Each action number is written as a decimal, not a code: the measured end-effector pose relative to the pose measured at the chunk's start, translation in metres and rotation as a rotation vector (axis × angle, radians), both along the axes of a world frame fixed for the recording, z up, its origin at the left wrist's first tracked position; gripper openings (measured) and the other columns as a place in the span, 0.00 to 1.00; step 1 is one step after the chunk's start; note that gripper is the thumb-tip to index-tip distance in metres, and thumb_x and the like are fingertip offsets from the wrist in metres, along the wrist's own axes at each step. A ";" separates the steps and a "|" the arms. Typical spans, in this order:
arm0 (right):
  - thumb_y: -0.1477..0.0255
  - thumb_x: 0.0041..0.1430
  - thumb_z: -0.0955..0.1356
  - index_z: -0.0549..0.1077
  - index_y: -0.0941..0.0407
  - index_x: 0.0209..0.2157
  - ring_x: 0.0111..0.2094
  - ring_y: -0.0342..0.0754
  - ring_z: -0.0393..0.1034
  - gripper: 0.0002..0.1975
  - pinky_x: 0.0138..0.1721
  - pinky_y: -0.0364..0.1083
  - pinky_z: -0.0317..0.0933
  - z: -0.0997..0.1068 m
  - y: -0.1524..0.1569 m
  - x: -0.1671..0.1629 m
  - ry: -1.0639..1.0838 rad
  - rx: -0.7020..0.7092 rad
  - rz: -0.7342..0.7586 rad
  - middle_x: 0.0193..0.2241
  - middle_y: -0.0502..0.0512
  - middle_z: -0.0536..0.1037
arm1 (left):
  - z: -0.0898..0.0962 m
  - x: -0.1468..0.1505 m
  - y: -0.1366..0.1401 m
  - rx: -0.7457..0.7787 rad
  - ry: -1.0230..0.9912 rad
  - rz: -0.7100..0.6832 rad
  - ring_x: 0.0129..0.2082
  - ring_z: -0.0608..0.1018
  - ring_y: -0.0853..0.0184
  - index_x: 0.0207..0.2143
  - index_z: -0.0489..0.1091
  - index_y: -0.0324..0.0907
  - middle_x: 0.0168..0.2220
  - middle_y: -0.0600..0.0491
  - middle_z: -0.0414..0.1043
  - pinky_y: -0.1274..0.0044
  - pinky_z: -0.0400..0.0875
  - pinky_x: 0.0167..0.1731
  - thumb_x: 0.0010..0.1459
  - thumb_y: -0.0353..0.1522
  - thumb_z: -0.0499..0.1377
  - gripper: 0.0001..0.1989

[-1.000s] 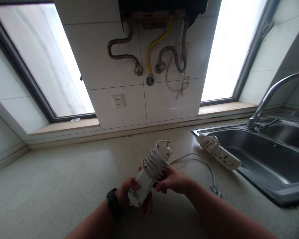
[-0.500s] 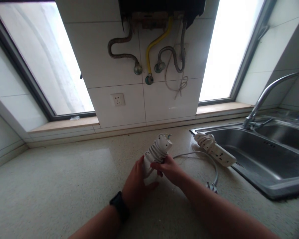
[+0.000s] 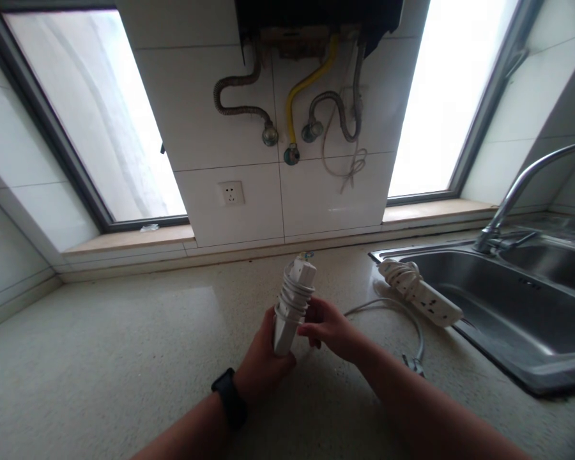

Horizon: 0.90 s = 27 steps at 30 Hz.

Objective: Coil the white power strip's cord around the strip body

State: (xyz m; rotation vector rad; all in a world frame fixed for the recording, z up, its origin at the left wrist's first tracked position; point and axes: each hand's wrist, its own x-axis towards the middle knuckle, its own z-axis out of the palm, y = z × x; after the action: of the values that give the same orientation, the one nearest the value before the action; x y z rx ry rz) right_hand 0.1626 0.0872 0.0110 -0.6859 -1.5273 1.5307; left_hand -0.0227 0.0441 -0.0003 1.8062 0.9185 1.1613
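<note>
The white power strip (image 3: 294, 305) has turned from lying flat, label up, to standing on edge. The left hand (image 3: 263, 358) has shifted from underneath to its side; the right hand (image 3: 326, 327) has wound more cord (image 3: 397, 313) on.

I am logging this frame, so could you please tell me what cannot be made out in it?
- Head view: the lower end of the power strip is covered by the left hand and right hand.
- Its socket face is turned edge-on.
- The faucet spout is cut off by the right edge.
- The plug prongs are too small to count.
</note>
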 end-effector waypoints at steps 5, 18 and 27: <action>0.67 0.51 0.77 0.70 0.56 0.52 0.19 0.37 0.64 0.28 0.17 0.37 0.58 0.000 0.003 0.004 -0.033 0.001 0.018 0.37 0.54 0.79 | 0.001 0.000 0.000 -0.124 -0.125 -0.109 0.46 0.74 0.59 0.59 0.57 0.43 0.45 0.50 0.70 0.66 0.66 0.49 0.45 0.21 0.55 0.36; 0.66 0.52 0.77 0.69 0.58 0.49 0.19 0.37 0.61 0.25 0.18 0.38 0.57 -0.003 -0.003 0.001 -0.062 0.115 -0.033 0.27 0.48 0.74 | -0.011 -0.009 0.010 -0.327 -0.072 -0.170 0.34 0.70 0.67 0.54 0.63 0.43 0.35 0.55 0.66 0.76 0.65 0.33 0.43 0.22 0.57 0.33; 0.64 0.51 0.76 0.67 0.56 0.52 0.20 0.38 0.61 0.29 0.19 0.38 0.56 -0.003 -0.001 -0.005 -0.043 0.035 -0.104 0.32 0.51 0.77 | -0.010 0.001 0.001 0.087 0.100 0.118 0.56 0.68 0.55 0.56 0.65 0.44 0.55 0.46 0.66 0.62 0.60 0.58 0.52 0.23 0.58 0.28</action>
State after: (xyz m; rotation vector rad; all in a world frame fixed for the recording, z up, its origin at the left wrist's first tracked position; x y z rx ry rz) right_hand 0.1580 0.0861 0.0085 -0.7709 -1.5230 1.4161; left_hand -0.0216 0.0455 -0.0106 1.9163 1.0596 1.2096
